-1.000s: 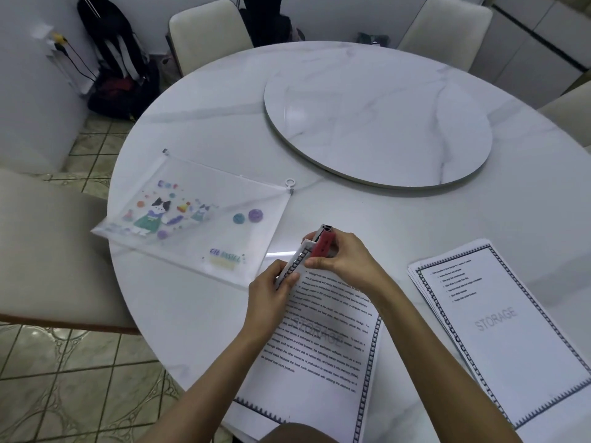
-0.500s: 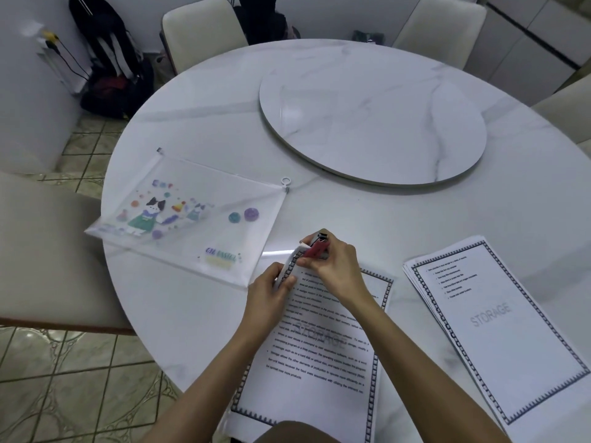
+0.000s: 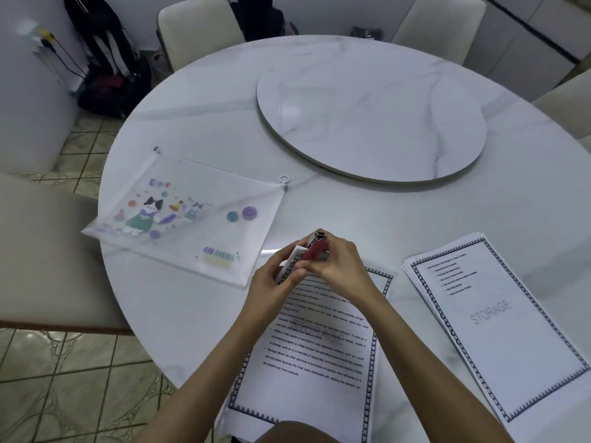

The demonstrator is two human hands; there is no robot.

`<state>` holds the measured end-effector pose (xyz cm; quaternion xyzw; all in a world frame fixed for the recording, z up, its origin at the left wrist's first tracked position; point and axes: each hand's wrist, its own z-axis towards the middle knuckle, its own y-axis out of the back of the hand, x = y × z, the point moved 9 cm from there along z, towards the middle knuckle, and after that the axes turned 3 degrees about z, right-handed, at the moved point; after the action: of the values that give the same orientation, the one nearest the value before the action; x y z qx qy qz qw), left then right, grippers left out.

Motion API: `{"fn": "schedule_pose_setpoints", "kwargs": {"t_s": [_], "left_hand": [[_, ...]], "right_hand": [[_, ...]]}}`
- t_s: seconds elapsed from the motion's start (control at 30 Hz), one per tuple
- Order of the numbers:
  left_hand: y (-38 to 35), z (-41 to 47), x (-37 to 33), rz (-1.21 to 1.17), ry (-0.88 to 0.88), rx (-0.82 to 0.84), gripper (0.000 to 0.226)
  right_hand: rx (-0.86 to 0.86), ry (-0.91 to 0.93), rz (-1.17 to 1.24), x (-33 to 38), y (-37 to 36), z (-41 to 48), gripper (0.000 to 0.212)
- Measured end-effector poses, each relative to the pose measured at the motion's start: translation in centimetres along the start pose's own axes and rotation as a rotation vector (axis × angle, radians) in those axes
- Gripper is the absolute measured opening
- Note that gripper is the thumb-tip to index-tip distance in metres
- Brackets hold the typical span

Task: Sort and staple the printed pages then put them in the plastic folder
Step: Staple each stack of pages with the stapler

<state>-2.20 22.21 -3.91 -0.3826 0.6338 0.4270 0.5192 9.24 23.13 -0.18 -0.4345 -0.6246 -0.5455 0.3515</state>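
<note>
A set of printed pages (image 3: 319,353) with a patterned border lies on the white marble table (image 3: 204,116) in front of me. My left hand (image 3: 271,282) pinches its top left corner and lifts it off the table. My right hand (image 3: 335,263) grips a small red stapler (image 3: 315,249) clamped over that raised corner. A second stack of printed pages (image 3: 499,327) marked STORAGE lies to the right. The clear plastic folder (image 3: 192,215) with a cat print lies flat at the left, apart from both hands.
A round marble turntable (image 3: 371,113) sits at the table's centre. Cream chairs (image 3: 198,30) stand around the table, one close at the left (image 3: 41,251). Dark bags (image 3: 105,75) lean on the wall at the back left.
The right hand has closed lower over the stapler on the page corner. The left hand keeps the corner raised. The view shifted slightly.
</note>
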Motion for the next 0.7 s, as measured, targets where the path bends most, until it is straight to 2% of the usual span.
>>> {"fn": "schedule_pose_setpoints", "kwargs": {"t_s": [0.13,0.33,0.43,0.53,0.6,0.7], "left_hand": [[-1.3,0.4,-0.7,-0.022,-0.014,0.046,0.048],[-3.3,0.6,-0.7,0.005,-0.035,0.062,0.048],[-3.8,1.0,-0.8,0.031,-0.035,0.072,0.038],[-4.1,1.1,-0.6,0.089,-0.013,0.088,0.029],[-4.1,1.2,-0.3,0.122,0.015,0.121,0.033],[-4.0,1.7,0.0,0.149,0.028,0.170,0.057]], "right_hand": [[-0.018,-0.020,-0.001,-0.6,0.7,-0.6,0.022],[-0.164,-0.039,0.041,-2.1,2.5,-2.2,0.038],[-0.186,-0.028,0.073,-2.4,3.1,-2.3,0.032],[-0.130,-0.089,0.126,-3.3,3.2,-2.1,0.025],[-0.060,-0.135,0.132,-3.9,3.0,-1.8,0.025],[-0.015,-0.133,0.167,-4.2,2.8,-1.7,0.028]]}}
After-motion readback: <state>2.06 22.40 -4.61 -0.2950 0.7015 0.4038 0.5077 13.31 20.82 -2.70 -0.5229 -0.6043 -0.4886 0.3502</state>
